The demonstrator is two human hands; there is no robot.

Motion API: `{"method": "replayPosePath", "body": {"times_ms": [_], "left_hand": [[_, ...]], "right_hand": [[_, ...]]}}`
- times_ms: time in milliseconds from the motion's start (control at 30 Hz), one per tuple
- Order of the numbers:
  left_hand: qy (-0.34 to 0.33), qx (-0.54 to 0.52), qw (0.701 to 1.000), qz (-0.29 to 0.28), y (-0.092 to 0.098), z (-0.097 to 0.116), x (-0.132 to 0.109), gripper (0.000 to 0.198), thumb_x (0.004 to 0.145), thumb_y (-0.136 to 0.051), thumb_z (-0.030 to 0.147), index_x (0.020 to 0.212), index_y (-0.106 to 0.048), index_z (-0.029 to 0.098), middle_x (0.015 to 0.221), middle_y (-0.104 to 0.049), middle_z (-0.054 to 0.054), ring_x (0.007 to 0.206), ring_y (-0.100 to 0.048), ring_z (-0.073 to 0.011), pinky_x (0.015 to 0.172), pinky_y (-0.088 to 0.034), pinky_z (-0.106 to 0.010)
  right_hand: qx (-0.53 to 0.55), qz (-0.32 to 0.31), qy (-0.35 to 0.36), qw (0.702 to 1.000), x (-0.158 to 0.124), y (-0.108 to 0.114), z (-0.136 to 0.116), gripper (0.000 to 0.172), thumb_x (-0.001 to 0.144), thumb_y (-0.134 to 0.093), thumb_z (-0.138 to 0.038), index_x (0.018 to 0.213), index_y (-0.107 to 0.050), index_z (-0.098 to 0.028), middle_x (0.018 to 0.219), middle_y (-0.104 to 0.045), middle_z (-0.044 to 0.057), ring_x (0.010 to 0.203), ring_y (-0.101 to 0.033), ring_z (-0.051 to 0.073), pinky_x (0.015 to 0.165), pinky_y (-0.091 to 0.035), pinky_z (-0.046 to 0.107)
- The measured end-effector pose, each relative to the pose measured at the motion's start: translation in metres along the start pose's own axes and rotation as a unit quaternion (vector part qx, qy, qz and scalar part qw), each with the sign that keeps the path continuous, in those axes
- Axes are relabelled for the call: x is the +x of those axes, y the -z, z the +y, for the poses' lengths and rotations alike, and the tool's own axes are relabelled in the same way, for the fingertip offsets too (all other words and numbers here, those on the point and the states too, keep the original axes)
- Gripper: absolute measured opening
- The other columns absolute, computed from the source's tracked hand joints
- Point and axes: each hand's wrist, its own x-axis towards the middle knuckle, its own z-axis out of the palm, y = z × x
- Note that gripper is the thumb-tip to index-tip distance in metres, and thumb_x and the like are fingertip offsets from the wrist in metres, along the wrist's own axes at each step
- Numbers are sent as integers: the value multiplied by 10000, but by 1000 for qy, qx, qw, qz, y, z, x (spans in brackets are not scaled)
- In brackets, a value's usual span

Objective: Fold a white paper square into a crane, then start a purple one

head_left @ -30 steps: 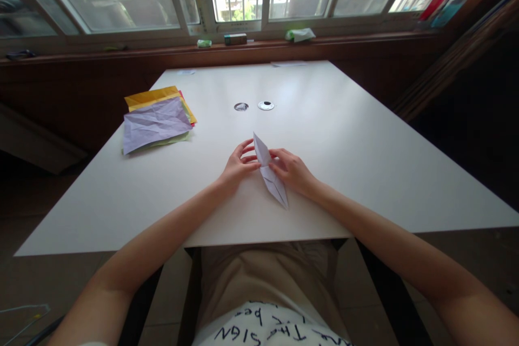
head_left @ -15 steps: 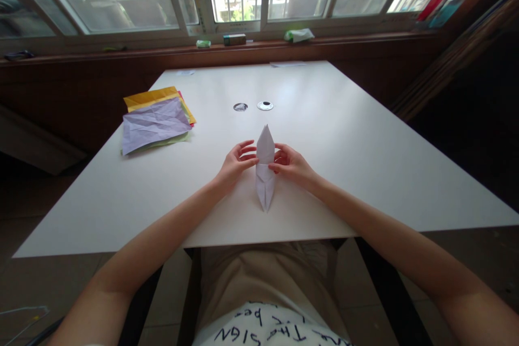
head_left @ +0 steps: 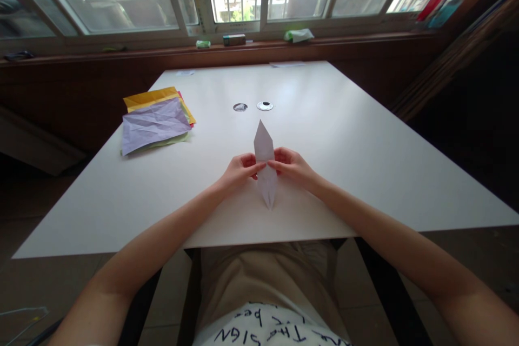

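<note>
Pinching folded white paper (head_left: 263,147) at its middle, between thumbs and fingers of left hand (head_left: 238,170) and right hand (head_left: 295,166), with thumbs nearly meeting. Held between the hands, over the worktop (head_left: 357,173); cannot tell whether touching it at the lower tip. Could crease askew or tear if squeezed unevenly; could spread at the lower slit if gripped loosely. Note, left of the hands, coloured sheets (head_left: 156,124).

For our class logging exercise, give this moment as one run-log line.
left grip: pinching folded paper | right grip: pinching same folded paper | paper stack: lying on white table, leftward
</note>
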Motion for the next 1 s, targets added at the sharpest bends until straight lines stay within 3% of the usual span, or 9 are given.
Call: {"method": "replayPosePath", "body": {"times_ms": [200,433,767,1000], "left_hand": [[2,4,1000,-3,0,0,0,356,677,-653,425,865,-625,124,809,-639,-63,694,-568,-132,559,-423,-220],[9,6,998,-65,2,3,0,407,684,-650,414,953,-618,110,773,-640,-62,602,-531,-103,521,-388,-216],[-4,3,999,-53,-1,0,0,368,681,-652,407,889,-618,105,673,-598,-28,526,-493,-79,471,-367,-200],[15,-5,998,-61,-2,4,-1,392,661,-666,406,922,-634,115,736,-636,-48,562,-503,-89,492,-365,-202]], "right_hand": [[-47,-26,-30,998,-2,-2,-4,362,703,-590,-488,717,-558,-128,551,-482,-37,493,-432,72,474,-317,222],[-43,0,-5,999,-3,-3,-8,371,687,-610,-492,608,-480,-154,484,-436,-56,454,-407,63,455,-295,216],[-39,-23,-23,999,-4,-2,-7,362,734,-560,-490,677,-559,-132,490,-435,-47,451,-385,63,450,-266,216],[-58,-40,-1,997,-4,-2,-4,364,756,-532,-488,704,-585,-132,479,-381,-55,457,-345,64,455,-240,221]]}}
